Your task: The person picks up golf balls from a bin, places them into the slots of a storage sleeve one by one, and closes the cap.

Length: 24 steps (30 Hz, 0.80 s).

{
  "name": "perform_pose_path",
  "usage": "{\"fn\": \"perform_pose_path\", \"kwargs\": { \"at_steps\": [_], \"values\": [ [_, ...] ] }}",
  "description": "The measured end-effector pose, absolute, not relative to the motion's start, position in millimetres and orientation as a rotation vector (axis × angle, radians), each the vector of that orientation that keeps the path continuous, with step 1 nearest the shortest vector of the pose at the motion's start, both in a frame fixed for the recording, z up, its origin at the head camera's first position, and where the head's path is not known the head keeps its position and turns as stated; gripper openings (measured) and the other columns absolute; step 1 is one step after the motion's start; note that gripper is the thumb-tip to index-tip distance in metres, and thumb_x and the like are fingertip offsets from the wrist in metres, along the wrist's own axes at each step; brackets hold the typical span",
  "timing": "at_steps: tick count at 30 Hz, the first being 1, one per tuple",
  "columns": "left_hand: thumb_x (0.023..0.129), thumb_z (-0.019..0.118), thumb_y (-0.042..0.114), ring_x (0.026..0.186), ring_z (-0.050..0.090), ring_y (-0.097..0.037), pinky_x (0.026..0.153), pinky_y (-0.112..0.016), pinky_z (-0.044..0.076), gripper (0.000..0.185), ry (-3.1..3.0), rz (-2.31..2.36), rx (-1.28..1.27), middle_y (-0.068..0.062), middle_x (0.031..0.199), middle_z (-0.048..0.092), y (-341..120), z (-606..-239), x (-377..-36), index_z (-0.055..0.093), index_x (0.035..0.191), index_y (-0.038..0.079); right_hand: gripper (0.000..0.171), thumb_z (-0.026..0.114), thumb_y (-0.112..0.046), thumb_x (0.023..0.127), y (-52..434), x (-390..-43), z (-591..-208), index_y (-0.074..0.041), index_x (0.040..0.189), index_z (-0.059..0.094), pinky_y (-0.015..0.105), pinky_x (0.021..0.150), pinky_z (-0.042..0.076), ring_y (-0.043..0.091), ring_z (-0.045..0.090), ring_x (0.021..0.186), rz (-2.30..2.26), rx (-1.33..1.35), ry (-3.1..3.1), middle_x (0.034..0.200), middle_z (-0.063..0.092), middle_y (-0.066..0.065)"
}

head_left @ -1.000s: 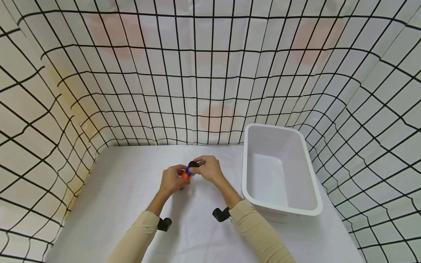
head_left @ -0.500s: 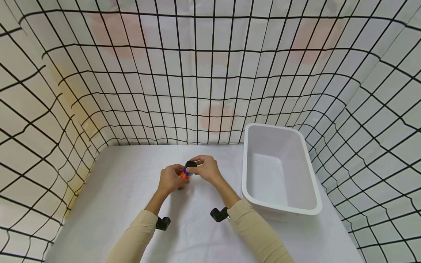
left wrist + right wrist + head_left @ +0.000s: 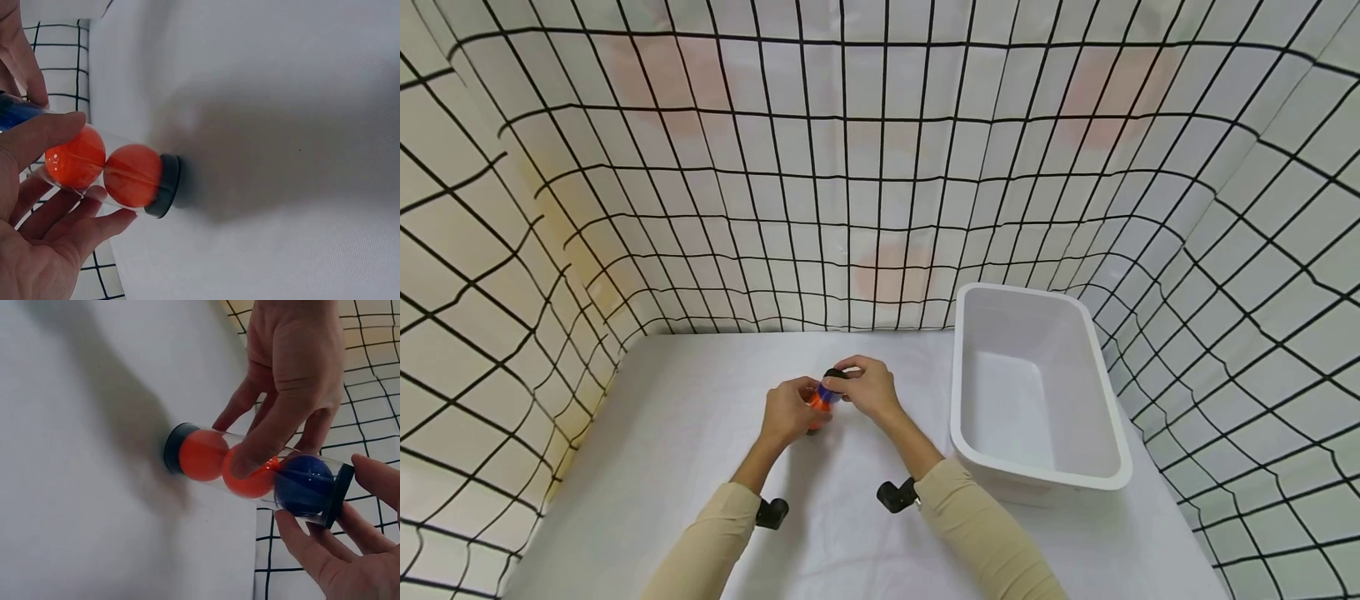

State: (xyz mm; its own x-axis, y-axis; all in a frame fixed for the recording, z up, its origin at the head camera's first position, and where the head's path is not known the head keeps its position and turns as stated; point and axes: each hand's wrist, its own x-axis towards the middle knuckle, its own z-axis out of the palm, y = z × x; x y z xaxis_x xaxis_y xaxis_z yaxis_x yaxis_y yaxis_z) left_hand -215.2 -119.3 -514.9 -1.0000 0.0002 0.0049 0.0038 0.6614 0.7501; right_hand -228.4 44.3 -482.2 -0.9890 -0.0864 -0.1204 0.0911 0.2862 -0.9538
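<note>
1. 1 tube (image 3: 250, 472), 2 orange balls (image 3: 203, 454), 1 blue ball (image 3: 303, 484), 2 black caps (image 3: 336, 495), 1 white bin (image 3: 1037, 392).
2. The clear tube stands on the white table (image 3: 662, 467); the left hand (image 3: 786, 412) curls round its middle, and the right hand (image 3: 868, 387) pinches the top cap.
3. Grid-patterned curtains (image 3: 850, 167) surround the table.

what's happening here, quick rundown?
A person holds a clear tube upright on the white table. The left hand grips its middle; the right hand pinches the black top cap. Inside sit two orange balls with a blue ball on top. A black cap closes the bottom end. A white tub stands to the right, with nothing visible inside.
</note>
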Motion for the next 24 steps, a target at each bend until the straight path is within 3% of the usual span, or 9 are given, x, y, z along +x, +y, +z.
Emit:
{"fn": "perform_pose_path", "kwargs": {
  "at_steps": [7, 17, 24],
  "values": [
    [0.069, 0.091, 0.013, 0.097, 0.072, -0.033, 0.088, -0.047, 0.058, 0.044, -2.863, -1.294, 0.010, -0.018, 0.104, 0.076, -120, -515, -215, 0.075, 0.110, 0.005, 0.032, 0.085, -0.022, 0.082, 42, -227, -485, -0.007, 0.108, 0.076, 0.042, 0.076, 0.062, 0.032, 0.076, 0.084, -1.849, -0.032, 2.393, 0.105, 0.077, 0.017],
    [0.071, 0.090, 0.013, 0.096, 0.071, -0.033, 0.085, -0.046, 0.059, 0.044, -2.861, -1.296, 0.037, -0.019, 0.104, 0.076, -119, -517, -214, 0.075, 0.111, 0.005, 0.028, 0.086, -0.021, 0.081, 37, -224, -495, -0.009, 0.104, 0.079, 0.031, 0.078, 0.059, 0.027, 0.075, 0.099, -1.868, -0.102, 2.554, 0.103, 0.078, 0.011],
    [0.070, 0.090, 0.013, 0.097, 0.072, -0.033, 0.087, -0.047, 0.058, 0.046, -2.850, -1.284, 0.021, -0.019, 0.106, 0.076, -119, -517, -214, 0.075, 0.113, 0.005, 0.029, 0.087, -0.016, 0.079, 38, -225, -503, -0.003, 0.104, 0.078, 0.033, 0.077, 0.061, 0.028, 0.076, 0.093, -2.007, -0.115, 2.464, 0.103, 0.078, 0.016]
  ]
}}
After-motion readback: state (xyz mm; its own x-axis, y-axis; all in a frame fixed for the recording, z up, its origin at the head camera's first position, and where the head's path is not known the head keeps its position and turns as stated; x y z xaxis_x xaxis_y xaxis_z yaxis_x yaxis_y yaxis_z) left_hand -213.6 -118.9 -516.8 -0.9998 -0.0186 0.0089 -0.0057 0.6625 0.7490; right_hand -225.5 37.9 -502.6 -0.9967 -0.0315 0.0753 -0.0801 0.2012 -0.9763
